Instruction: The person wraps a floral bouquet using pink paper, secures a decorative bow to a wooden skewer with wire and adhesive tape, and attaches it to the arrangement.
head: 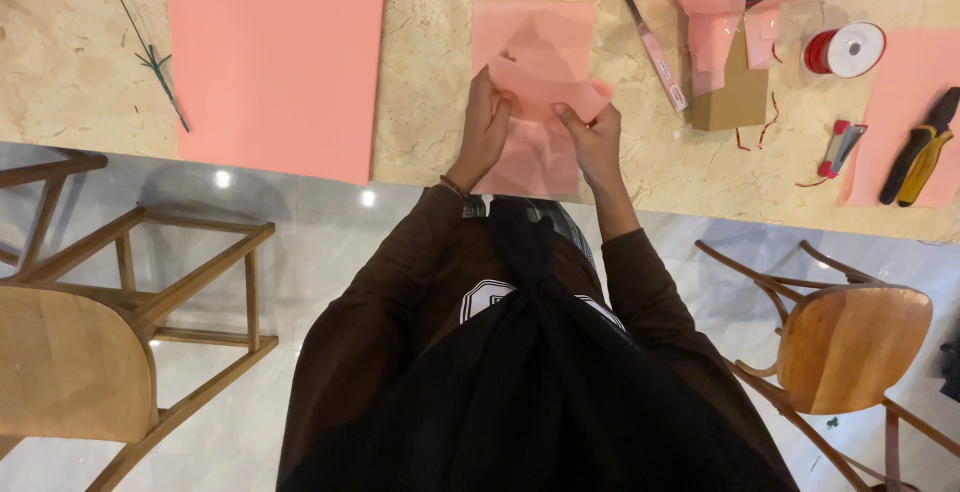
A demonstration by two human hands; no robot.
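A large pink sheet [277, 52] lies flat on the desk [430, 62], left of the hands. The left hand [487, 127] and right hand [592, 137] each pinch the small pink paper [545, 87] by its edges, lifting a fold above the desk's near edge. Rightward, a cutter [656, 52], ribbon spool [846, 49] and pliers [920, 147] leave open room around the hands.

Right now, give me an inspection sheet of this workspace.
Surface: beige marble table, mostly covered on the right.
Job's things: small pink sheet, folded over at its top, lying on the table edge.
Clutter: large pink sheet, green stem, pen, cardboard box, red ribbon spool, stapler, pliers.
Grippers: left hand and right hand both pinch the small pink sheet.
Cables: nothing seen.
Surroundings: wooden chair on the right, wooden stool on the left, glossy floor.
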